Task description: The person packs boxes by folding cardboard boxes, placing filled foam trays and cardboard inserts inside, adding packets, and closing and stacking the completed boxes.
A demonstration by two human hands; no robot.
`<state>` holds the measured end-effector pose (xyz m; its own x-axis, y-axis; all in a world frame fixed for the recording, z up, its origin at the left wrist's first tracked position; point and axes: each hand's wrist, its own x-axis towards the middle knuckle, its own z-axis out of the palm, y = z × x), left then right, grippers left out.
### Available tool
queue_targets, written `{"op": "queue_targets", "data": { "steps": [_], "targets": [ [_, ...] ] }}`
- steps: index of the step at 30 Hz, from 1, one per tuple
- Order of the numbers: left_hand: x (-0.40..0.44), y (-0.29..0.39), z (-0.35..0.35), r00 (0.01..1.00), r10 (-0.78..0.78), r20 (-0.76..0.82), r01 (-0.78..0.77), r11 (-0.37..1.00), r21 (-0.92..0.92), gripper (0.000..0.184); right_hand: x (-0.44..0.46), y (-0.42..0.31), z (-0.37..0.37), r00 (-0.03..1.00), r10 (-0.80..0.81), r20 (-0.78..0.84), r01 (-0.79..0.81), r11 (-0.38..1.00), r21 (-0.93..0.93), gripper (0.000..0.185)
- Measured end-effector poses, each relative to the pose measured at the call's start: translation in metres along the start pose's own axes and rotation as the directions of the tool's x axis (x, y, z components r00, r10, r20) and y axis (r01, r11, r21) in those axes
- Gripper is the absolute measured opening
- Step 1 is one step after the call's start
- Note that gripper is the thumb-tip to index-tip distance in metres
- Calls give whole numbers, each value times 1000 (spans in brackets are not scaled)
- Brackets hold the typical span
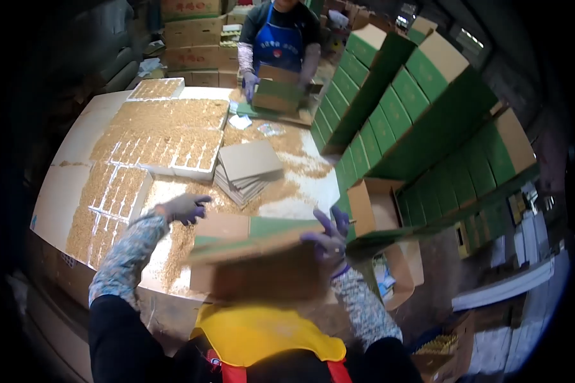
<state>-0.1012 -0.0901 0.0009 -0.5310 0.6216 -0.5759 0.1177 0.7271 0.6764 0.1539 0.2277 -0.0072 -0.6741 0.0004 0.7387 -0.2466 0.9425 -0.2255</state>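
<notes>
A green and brown cardboard box (pixel 265 277) with its flaps up stands right in front of me at the table's near edge, blurred by motion. My left hand (pixel 186 209), in a purple-grey glove, hovers over the table just beyond the box's left side, fingers stretched out and holding nothing. At the box's right end is my right hand (pixel 329 241), gloved in purple, its fingers spread; whether the thumb touches the cardboard I cannot tell. Beyond the box lies a stack of grey cardboard sheets (pixel 250 163).
White foam trays (pixel 195 159) covered in sawdust-like filling line the table's left (pixel 76 131). Green boxes (pixel 390 108) rise in tall stacks on the right, with an open box (pixel 380 207) beside them. Across the table, a person in a blue apron (pixel 278 41) handles another box (pixel 278 94).
</notes>
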Motion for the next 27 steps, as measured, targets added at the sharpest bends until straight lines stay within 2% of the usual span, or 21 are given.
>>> {"op": "queue_targets", "data": {
  "steps": [2, 4, 5, 6, 7, 8, 9, 11, 12, 13, 14, 16, 17, 18, 20, 21, 22, 24, 25, 26, 27],
  "targets": [
    [-40, 36, 20, 949, 304, 77, -309, 950, 54, 71, -1, 2, -2, 996, -11, 87, 22, 991, -135, 29],
    [-83, 65, 46, 891, 390, 233, -453, 804, 385, 86, -5, 7, 14, 939, 178, 294, -86, 950, -298, 41],
    [-79, 58, 63, 907, 311, 283, -408, 815, 413, 91, -14, 15, 28, 931, 178, 318, -110, 969, -221, 51],
    [-70, 50, 80, 920, 236, 312, -362, 818, 447, 96, -30, 24, 37, 927, 184, 328, -112, 967, -228, 51],
    [-57, 37, 89, 931, 198, 308, -334, 804, 493, 101, -38, 35, 50, 913, 124, 390, -71, 987, -146, 41],
    [-48, 22, 97, 954, 215, 211, -297, 793, 532, 99, -35, 44, 59, 896, 51, 441, -29, 998, -56, 32],
    [-44, 11, 101, 958, 241, 153, -286, 808, 515, 103, -20, 41, 54, 932, -13, 361, 18, 1000, -9, 36],
    [-44, -2, 115, 962, 240, 130, -273, 821, 502, 106, 5, 52, 56, 917, 37, 397, -54, 998, 32, 42],
    [-46, -4, 125, 991, 112, 75, -135, 806, 576, 108, 4, 55, 55, 898, 77, 433, -116, 991, 62, 50],
    [-45, -7, 136, 1000, -6, 0, 5, 772, 636, 111, -15, 67, 65, 756, 269, 597, -215, 963, -161, 76],
    [-31, -31, 150, 1000, -12, 1, 9, 771, 636, 111, -30, 77, 78, 754, 268, 599, -218, 963, -157, 76],
    [-1, -90, 174, 979, -90, -182, 180, 802, 569, 116, -54, 82, 97, 283, 531, 798, -353, 832, -428, 101],
    [-9, -93, 176, 964, 16, -266, 140, 819, 556, 104, -80, 82, 106, 281, 478, 832, -245, 874, -420, 117],
    [-7, -110, 176, 964, 5, -265, 148, 819, 554, 104, -86, 75, 104, 275, 472, 838, -246, 877, -413, 117],
    [-8, -155, 185, 885, 336, -322, -89, 801, 592, 84, -98, 67, 96, 397, 405, 824, -204, 914, -351, 110],
    [-27, -129, 167, 824, 447, -350, -137, 755, 642, 63, -102, 76, 91, 499, 355, 791, -288, 928, -235, 99],
    [-48, -95, 139, 829, 450, -332, -228, 814, 535, 57, -91, 75, 76, 523, 414, 745, -377, 896, -233, 81],
    [-83, -35, 87, 851, 448, -274, -358, 876, 323, 54, -42, 58, 15, 717, 311, 624, -69, 922, -380, 66],
    [-102, -5, 66, 922, 335, -193, -320, 941, 109, 55, -5, 34, -18, 821, 260, 508, -12, 898, -439, 59],
    [-110, 16, 52, 968, 236, -83, -244, 964, -108, 57, 12, 27, -22, 821, 257, 510, -5, 896, -443, 59],
    [-106, 23, 42, 985, 168, 23, -161, 970, -185, 58, 24, 19, -23, 859, 158, 486, 19, 941, -338, 53]
  ]
}}
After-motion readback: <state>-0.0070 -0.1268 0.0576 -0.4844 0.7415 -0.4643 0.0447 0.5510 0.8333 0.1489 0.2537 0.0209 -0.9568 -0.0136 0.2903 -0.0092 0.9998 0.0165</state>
